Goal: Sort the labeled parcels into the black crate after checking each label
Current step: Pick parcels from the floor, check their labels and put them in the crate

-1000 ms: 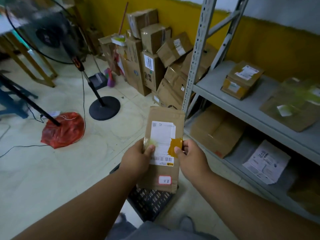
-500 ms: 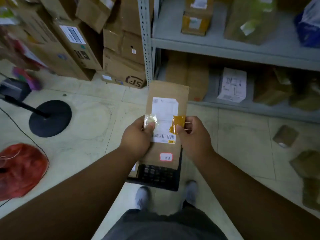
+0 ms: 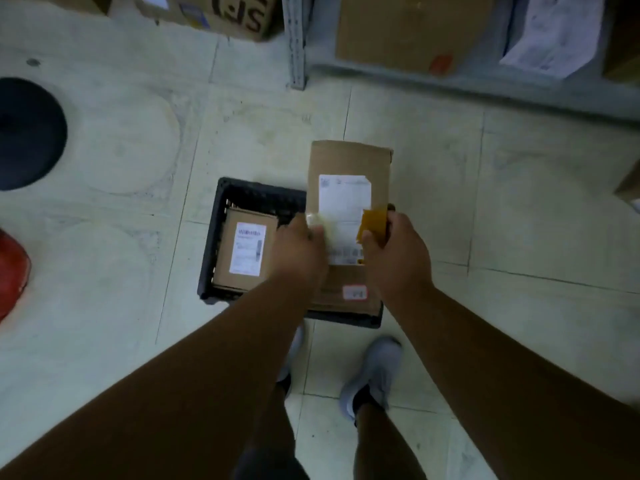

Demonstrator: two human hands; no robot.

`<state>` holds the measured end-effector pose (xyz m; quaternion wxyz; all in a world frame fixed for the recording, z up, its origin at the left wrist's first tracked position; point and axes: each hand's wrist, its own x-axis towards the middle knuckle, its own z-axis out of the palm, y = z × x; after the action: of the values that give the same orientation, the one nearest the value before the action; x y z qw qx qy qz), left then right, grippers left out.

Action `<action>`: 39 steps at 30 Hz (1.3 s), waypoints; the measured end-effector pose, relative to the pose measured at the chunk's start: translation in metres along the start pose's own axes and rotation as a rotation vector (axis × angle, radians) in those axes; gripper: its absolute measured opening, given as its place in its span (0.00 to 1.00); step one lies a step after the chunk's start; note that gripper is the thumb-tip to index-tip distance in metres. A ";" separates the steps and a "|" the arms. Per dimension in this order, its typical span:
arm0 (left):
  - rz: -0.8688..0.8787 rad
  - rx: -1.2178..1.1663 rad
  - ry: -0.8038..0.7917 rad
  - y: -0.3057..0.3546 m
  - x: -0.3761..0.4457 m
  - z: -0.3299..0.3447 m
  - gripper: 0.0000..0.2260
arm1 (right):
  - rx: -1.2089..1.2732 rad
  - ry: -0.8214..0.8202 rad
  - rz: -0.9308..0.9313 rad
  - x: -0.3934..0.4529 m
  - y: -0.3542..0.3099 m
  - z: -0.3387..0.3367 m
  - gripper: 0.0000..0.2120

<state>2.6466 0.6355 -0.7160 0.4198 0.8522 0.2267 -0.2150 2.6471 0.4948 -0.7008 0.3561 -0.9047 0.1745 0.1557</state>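
A flat brown cardboard parcel [image 3: 349, 161] with a white shipping label and yellow tape is held upright over the right half of the black crate [image 3: 221, 199] on the floor. My left hand [image 3: 299, 252] grips its left edge and my right hand [image 3: 396, 256] grips its right edge. Inside the crate, on its left side, lies another brown parcel [image 3: 242, 251] with a white label facing up. The crate's right part is hidden behind the held parcel and my hands.
A grey metal shelf post [image 3: 294, 39] and bottom shelf with a brown box [image 3: 412, 29] and white paper [image 3: 550, 32] run along the top. A cardboard box [image 3: 214, 12] stands at top left. A black fan base [image 3: 27, 133] and red bag [image 3: 12, 271] lie at left. My shoes [image 3: 372, 372] stand just behind the crate.
The view has tilted down from the shelves to the floor. The parcel, still in both hands, has come down over the crate, whose inside with another parcel now shows.
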 end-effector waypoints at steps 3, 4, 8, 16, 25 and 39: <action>-0.068 0.046 -0.062 -0.060 0.035 0.040 0.11 | 0.012 -0.113 0.050 0.011 0.043 0.071 0.36; -0.074 0.063 -0.069 -0.078 0.048 0.054 0.11 | -0.009 -0.154 0.025 0.017 0.060 0.091 0.37; -0.101 0.076 -0.123 -0.137 0.086 0.103 0.15 | -0.138 -0.292 0.015 0.032 0.128 0.152 0.33; -0.221 -0.076 -0.308 -0.211 0.141 0.187 0.25 | -0.224 -0.352 0.082 0.064 0.202 0.224 0.29; -0.261 -0.179 -0.426 -0.248 0.175 0.242 0.23 | -0.641 -0.569 -0.022 0.104 0.234 0.266 0.27; -0.082 0.211 -0.254 -0.178 0.143 0.204 0.23 | -0.527 -0.352 -0.150 0.115 0.188 0.202 0.18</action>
<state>2.6253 0.5962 -1.0189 0.3443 0.8475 0.1824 -0.3604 2.6378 0.4832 -0.9994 0.1450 -0.9352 -0.0033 0.3230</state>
